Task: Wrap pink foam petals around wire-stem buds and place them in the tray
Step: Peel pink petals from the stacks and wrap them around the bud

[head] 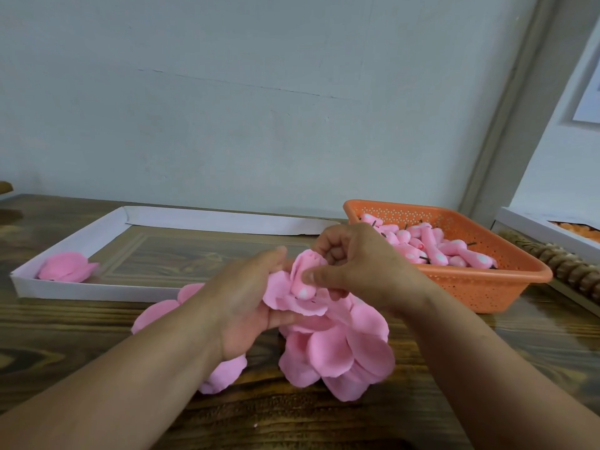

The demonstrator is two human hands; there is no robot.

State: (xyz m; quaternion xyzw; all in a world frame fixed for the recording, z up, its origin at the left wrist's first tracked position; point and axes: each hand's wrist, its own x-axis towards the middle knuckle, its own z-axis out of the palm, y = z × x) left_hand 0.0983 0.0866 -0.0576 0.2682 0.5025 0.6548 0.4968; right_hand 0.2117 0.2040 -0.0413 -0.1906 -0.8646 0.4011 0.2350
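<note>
My left hand [250,300] holds a pink foam petal [285,297] from below, fingers curled under it. My right hand [354,264] pinches a pink bud [303,285] with a white tip against that petal, thumb on the bud. A pile of loose pink petals [337,352] lies on the table under both hands. The white cardboard tray [81,290] at the left holds one wrapped pink flower [66,267] in its near left corner. An orange plastic basket [480,287] at the right holds several pink buds with dark wire stems [431,248].
The wooden table [324,423] runs to a pale wall behind. More petals [152,315] lie left of my left wrist. A white box [548,232] with orange contents and a brown beaded strip [561,267] sit at the far right.
</note>
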